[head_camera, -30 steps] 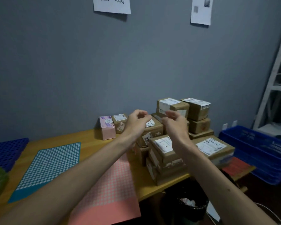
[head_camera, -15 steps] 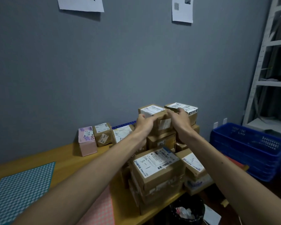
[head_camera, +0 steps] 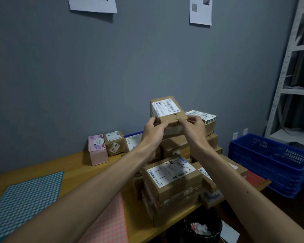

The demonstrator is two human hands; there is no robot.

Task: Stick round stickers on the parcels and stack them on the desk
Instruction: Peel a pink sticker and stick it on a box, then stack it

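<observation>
A small brown parcel (head_camera: 167, 109) with a white shipping label sits raised at the top of the stack of cardboard parcels (head_camera: 172, 183) on the wooden desk (head_camera: 74, 167). My left hand (head_camera: 154, 130) grips its front left corner and my right hand (head_camera: 193, 127) grips its front right corner. A teal sticker sheet (head_camera: 25, 197) lies at the desk's left, and a pink sticker sheet (head_camera: 107, 225) lies near the front edge under my left forearm.
A pink box (head_camera: 96, 149) and a small brown box (head_camera: 113, 142) stand by the grey wall. A blue plastic crate (head_camera: 270, 162) is right of the desk, with white shelving (head_camera: 288, 85) behind it. A black bin (head_camera: 204, 227) sits under the desk.
Both hands reached to the top parcel, took hold of it and lifted it higher above the stack. The camera came closer and turned right.
</observation>
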